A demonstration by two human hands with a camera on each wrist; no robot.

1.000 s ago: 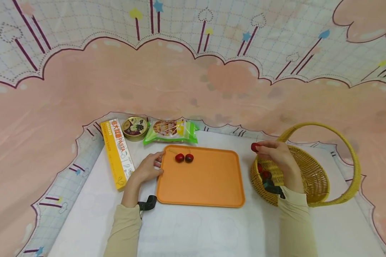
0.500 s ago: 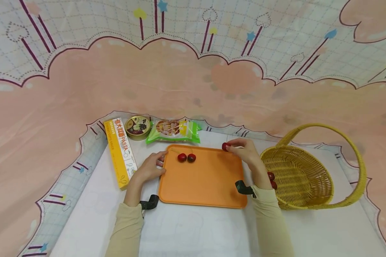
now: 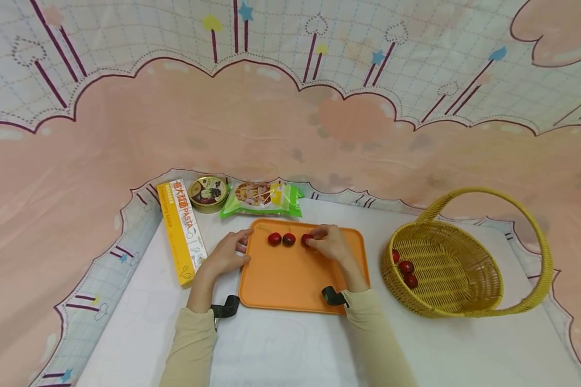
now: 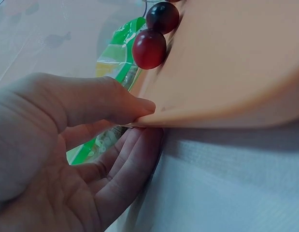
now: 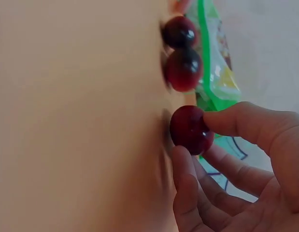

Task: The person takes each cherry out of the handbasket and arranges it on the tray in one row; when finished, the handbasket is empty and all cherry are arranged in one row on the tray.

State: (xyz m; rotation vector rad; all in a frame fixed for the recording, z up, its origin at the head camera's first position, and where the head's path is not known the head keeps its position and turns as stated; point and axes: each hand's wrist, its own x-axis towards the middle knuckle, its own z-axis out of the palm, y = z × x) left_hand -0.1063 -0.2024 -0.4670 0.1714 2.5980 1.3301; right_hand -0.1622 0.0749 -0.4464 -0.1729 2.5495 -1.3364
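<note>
An orange tray (image 3: 290, 279) lies on the white table. My left hand (image 3: 226, 253) grips its left edge, thumb on top and fingers beneath, as the left wrist view shows. Two dark red cherries, one cherry (image 3: 274, 239) and a darker cherry (image 3: 288, 239), sit side by side near the tray's far left corner. Between thumb and fingertips my right hand (image 3: 333, 244) pinches a third cherry (image 5: 190, 129), over the tray just right of that pair. To the right, a yellow woven basket (image 3: 465, 258) holds several more cherries (image 3: 406, 267) at its left side.
Behind the tray lies a green-ended snack packet (image 3: 261, 199), with a round tin (image 3: 207, 193) to its left. A yellow and white pasta box (image 3: 181, 231) lies left of my left hand. The basket's tall handle (image 3: 537, 231) arches up at the right.
My right hand has carried the cherry leftward from above the basket to the tray, and down beside the other two. My left hand has kept its grip on the tray edge.
</note>
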